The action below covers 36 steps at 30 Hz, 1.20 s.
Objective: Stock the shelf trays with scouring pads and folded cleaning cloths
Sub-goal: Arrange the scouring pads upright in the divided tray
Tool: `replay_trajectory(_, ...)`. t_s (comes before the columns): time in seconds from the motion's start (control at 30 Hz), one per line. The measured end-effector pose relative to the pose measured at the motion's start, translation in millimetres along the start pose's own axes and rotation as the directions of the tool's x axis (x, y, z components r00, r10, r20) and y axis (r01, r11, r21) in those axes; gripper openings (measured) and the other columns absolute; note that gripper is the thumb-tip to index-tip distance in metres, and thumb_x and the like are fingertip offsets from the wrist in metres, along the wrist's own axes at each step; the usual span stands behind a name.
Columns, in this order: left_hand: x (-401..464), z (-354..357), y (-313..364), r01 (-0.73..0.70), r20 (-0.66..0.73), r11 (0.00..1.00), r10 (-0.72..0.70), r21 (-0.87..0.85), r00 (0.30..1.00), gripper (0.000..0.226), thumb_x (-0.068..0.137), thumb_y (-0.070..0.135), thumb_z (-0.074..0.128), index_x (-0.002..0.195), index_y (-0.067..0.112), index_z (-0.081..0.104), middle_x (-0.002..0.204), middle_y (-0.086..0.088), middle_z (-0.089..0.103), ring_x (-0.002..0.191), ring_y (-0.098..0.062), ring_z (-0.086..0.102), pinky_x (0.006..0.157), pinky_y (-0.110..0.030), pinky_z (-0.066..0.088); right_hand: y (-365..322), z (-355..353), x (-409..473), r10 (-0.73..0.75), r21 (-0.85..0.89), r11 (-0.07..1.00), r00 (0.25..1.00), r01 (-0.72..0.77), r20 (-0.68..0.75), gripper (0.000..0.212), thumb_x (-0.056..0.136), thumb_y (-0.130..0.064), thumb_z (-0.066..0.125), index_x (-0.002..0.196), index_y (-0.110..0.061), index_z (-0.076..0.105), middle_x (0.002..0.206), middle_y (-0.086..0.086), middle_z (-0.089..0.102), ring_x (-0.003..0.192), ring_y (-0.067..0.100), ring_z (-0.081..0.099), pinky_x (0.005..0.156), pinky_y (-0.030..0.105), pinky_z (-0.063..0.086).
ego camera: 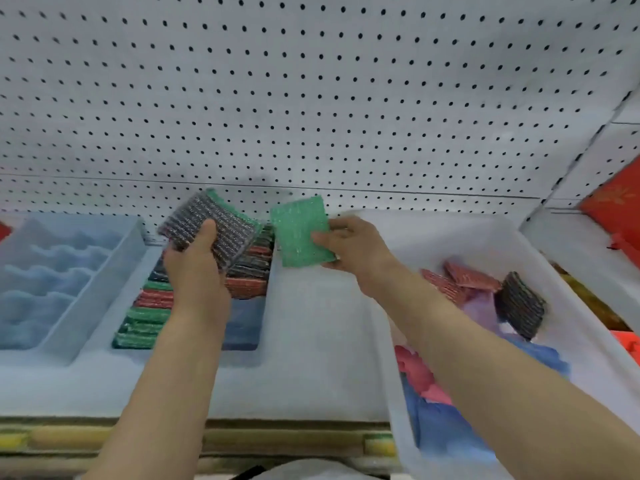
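White perforated backboard (311,98) fills the upper half of the frame, with pale shelf trays ranged along its foot.

A green scouring pad (299,230) is held just right of frame centre, raised above the shelf. It is pinched at its lower right edge by the right hand (353,245); the thumb lies on the near face and the remaining fingers are curled behind the pad, where they are hidden.

A small stack of pads, topped by a dark striped pad (211,226), is gripped by the left hand (195,263) left of centre. The thumb is pressed on the top face, and the other fingers are wrapped underneath, out of sight. A green edge is visible at the upper rear of the stack. How many pads the stack contains cannot be determined.

Directly below the left hand, a pale blue tray (298,320) holds a row of shelved pads (149,313), stood on edge in green, red and dark colours. The middle of the row is covered by the left hand and forearm. A second compartment (62,268) at the left of the frame holds wavy pale blue items that are too blurred to identify.

A white bin (450,233) at the right of the frame contains loose red pads (460,277), a dark pad (519,304), and blue and pink cloths (436,410); part of the contents is hidden by the right forearm. A red object (616,206) is cut off at the right edge. Motion blur softens the whole frame.
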<state>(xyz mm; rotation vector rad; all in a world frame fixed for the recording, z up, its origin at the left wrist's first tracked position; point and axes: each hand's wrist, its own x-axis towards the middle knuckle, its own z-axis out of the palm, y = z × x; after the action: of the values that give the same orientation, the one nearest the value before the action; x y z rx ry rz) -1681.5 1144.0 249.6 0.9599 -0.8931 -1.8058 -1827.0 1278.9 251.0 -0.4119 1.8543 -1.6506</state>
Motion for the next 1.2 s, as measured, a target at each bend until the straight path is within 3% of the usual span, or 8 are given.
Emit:
replay_trajectory(0.1, 31, -36, 18, -0.023, -0.101, 0.999, 0.026, 0.031, 0.995, 0.030, 0.093, 0.023, 0.069, 0.120, 0.017, 0.058, 0.116, -0.003, 0.072, 0.096, -0.016, 0.071, 0.092, -0.043, 0.058, 24, 60, 9, -0.097, -0.328, 0.939, 0.994, 0.107, 0.047, 0.023, 0.076, -0.020, 0.084, 0.085, -0.025, 0.062, 0.089, 0.008, 0.067, 0.084, 0.026, 0.067, 0.080, 0.043, 0.059)
replay_trajectory(0.3, 77, -78, 27, 0.053, -0.128, 0.998, -0.048, 0.041, 0.991, 0.019, 0.090, 0.020, 0.072, 0.104, 0.021, 0.061, 0.110, -0.002, 0.073, 0.101, -0.019, 0.071, 0.093, -0.040, 0.057, 47, 115, 12, -0.226, -0.774, 0.547, 0.947, 0.318, 0.230, 0.023, 0.081, -0.030, 0.079, 0.098, -0.024, 0.066, 0.093, -0.007, 0.066, 0.088, 0.015, 0.062, 0.080, 0.033, 0.053)
replay_trajectory(0.43, 93, -86, 28, 0.078, -0.023, 0.994, -0.076, 0.078, 0.997, 0.030, 0.090, 0.018, 0.071, 0.119, 0.016, 0.060, 0.116, -0.005, 0.072, 0.104, -0.020, 0.070, 0.092, -0.039, 0.057, 45, 124, 10, -0.312, -0.861, 0.248, 0.878, 0.444, 0.363, 0.020, 0.082, -0.020, 0.075, 0.096, -0.017, 0.062, 0.092, 0.000, 0.065, 0.088, 0.022, 0.056, 0.072, 0.037, 0.050)
replay_trajectory(0.63, 108, -95, 28, 0.097, 0.112, 0.984, -0.115, 0.150, 0.987, 0.031, 0.091, 0.018, 0.070, 0.120, 0.016, 0.061, 0.114, -0.003, 0.072, 0.105, -0.020, 0.069, 0.098, -0.044, 0.054, 33, 137, 1, -0.238, -0.912, 0.022, 0.888, 0.410, 0.394, 0.015, 0.084, -0.007, 0.067, 0.094, -0.016, 0.061, 0.091, 0.001, 0.064, 0.088, 0.022, 0.055, 0.068, 0.032, 0.049)
replay_trajectory(0.87, 112, -100, 24, 0.151, 0.169, 0.978, -0.175, 0.147, 0.970, 0.026, 0.087, 0.019, 0.074, 0.111, 0.020, 0.063, 0.114, -0.004, 0.073, 0.107, -0.025, 0.068, 0.100, -0.051, 0.052, 21, 140, -1, -0.157, -0.959, -0.085, 0.947, 0.269, 0.279, 0.017, 0.084, -0.001, 0.065, 0.094, -0.015, 0.063, 0.090, 0.003, 0.066, 0.085, 0.025, 0.060, 0.068, 0.031, 0.050)
replay_trajectory(1.03, 105, -97, 18, 0.166, 0.219, 0.971, -0.202, 0.171, 0.955, 0.030, 0.088, 0.021, 0.073, 0.115, 0.017, 0.062, 0.114, -0.003, 0.072, 0.107, -0.023, 0.068, 0.101, -0.048, 0.051, 40, 162, 8, -0.107, -0.961, -0.151, 0.963, 0.231, 0.248, 0.029, 0.083, 0.005, 0.064, 0.106, -0.013, 0.066, 0.102, 0.007, 0.065, 0.104, 0.026, 0.056, 0.083, 0.038, 0.054)
replay_trajectory(1.13, 100, -97, 15, 0.174, 0.251, 0.966, -0.220, 0.192, 0.943, 0.035, 0.088, 0.022, 0.073, 0.119, 0.016, 0.061, 0.115, -0.003, 0.072, 0.107, -0.023, 0.068, 0.100, -0.048, 0.052, 52, 154, 9, -0.172, -0.969, -0.112, 0.956, 0.222, 0.238, 0.029, 0.084, -0.003, 0.068, 0.110, -0.015, 0.067, 0.106, 0.004, 0.065, 0.108, 0.024, 0.055, 0.088, 0.035, 0.050)
replay_trajectory(1.2, 95, -96, 13, 0.181, 0.277, 0.958, -0.239, 0.221, 0.931, 0.034, 0.088, 0.022, 0.073, 0.120, 0.016, 0.061, 0.114, -0.003, 0.072, 0.106, -0.023, 0.069, 0.099, -0.048, 0.052, 52, 138, 8, -0.159, -0.974, 0.091, 0.968, 0.209, 0.193, 0.026, 0.084, -0.017, 0.074, 0.109, -0.018, 0.069, 0.104, -0.001, 0.067, 0.101, 0.018, 0.059, 0.084, 0.030, 0.049)
